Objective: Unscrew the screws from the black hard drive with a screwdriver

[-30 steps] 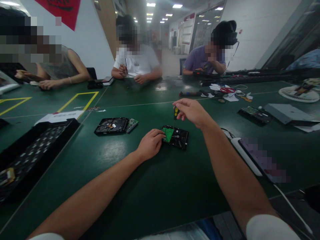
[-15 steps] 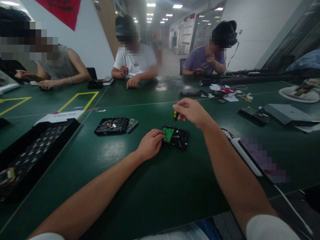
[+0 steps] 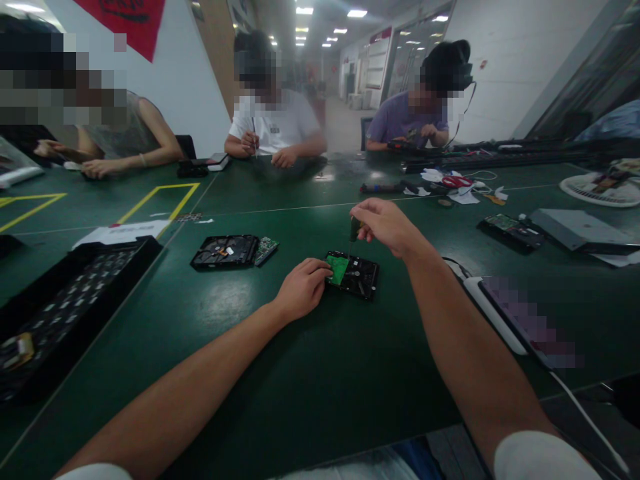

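Note:
A black hard drive (image 3: 363,277) with a green circuit board (image 3: 338,268) on its left part lies flat in front of me. The fingers of my left hand (image 3: 305,283) grip the drive's left end and steady it on the table. My right hand (image 3: 383,223) pinches the handle of a small screwdriver (image 3: 354,231) from above. Its thin shaft points straight down, with the tip at the drive near the board's right edge; exact contact is too small to tell. Left of my left hand lie another hard drive (image 3: 225,252) and a loose circuit board (image 3: 266,251).
A long black tray (image 3: 145,247) stands at the left. To the right are a power strip (image 3: 493,313) with a cable, a third hard drive (image 3: 510,233) and a grey metal box (image 3: 583,230). Several people work across the green table (image 3: 280,373).
The screwdriver handle has turned a little in my right hand, its yellow marks less visible. My left hand and the drive stay put. Across the table, co-workers' hands have shifted.

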{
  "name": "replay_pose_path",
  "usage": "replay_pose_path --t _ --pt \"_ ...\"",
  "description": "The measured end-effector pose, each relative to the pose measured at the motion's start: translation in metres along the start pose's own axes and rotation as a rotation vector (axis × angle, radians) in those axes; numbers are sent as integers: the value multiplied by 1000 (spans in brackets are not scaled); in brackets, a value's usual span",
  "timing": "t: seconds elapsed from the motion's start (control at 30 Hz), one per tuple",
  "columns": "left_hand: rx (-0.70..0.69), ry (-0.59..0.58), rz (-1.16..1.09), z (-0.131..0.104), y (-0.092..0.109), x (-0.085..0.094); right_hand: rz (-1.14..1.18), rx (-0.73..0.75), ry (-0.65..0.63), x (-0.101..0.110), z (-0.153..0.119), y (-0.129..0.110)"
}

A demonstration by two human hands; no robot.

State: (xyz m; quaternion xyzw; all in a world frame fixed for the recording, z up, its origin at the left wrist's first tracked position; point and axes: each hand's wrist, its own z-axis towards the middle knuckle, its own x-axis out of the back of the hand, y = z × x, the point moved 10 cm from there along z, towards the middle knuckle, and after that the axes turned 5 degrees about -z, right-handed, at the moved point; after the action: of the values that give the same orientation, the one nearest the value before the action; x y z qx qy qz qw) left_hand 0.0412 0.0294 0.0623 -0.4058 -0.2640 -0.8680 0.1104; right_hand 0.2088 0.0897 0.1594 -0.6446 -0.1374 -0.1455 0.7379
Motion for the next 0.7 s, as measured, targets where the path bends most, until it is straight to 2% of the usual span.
replay_pose_path --t 0.4,0.7 --pt "9 -3 -1 1 2 1 2 48 -42 -4 -5 -10" --pt "1 2 -8 1 2 3 -19 23 0 1 -1 -6"
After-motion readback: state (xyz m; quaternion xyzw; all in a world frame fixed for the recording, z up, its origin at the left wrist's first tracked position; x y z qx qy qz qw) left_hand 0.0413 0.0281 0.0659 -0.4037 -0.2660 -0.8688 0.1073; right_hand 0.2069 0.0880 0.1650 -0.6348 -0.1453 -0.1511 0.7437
